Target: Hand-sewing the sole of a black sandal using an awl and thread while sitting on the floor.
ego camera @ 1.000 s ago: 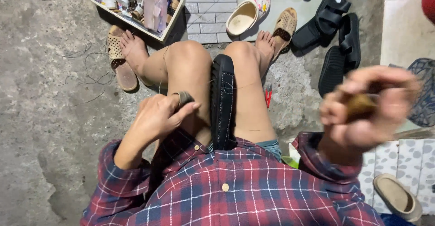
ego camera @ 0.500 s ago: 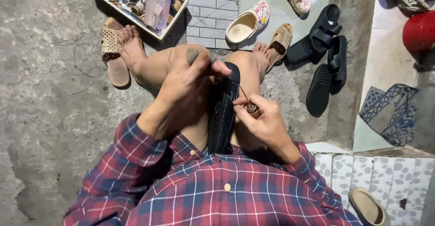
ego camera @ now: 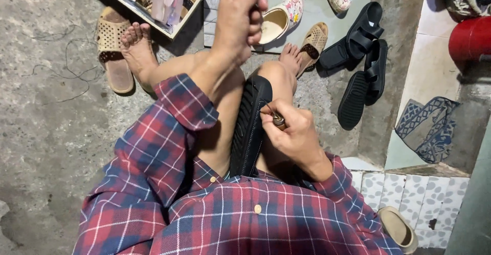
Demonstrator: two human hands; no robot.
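A black sandal (ego camera: pixel 249 127) stands on edge, clamped between my bare knees, its ribbed sole facing left. My right hand (ego camera: pixel 294 132) rests against its right side, shut on a small awl (ego camera: pixel 276 118) with a brown handle whose metal tip touches the sandal's edge. My left hand (ego camera: pixel 240 19) is raised far out over my knees, fist closed around a small grey object at the top of the view; what it is I cannot tell. I wear a red and blue plaid shirt.
A wooden box (ego camera: pixel 153 2) of small supplies sits top left beside a tan perforated sandal (ego camera: pixel 111 50). A cream slipper (ego camera: pixel 279 22), a tan slipper (ego camera: pixel 313 42) and black sandals (ego camera: pixel 360 55) lie ahead. A red cylinder (ego camera: pixel 469 37) and a patterned mat (ego camera: pixel 427 129) are right.
My left hand has pulled up and away from the sandal to arm's length. My right hand came down from the raised position and now holds the awl at the sandal's edge.
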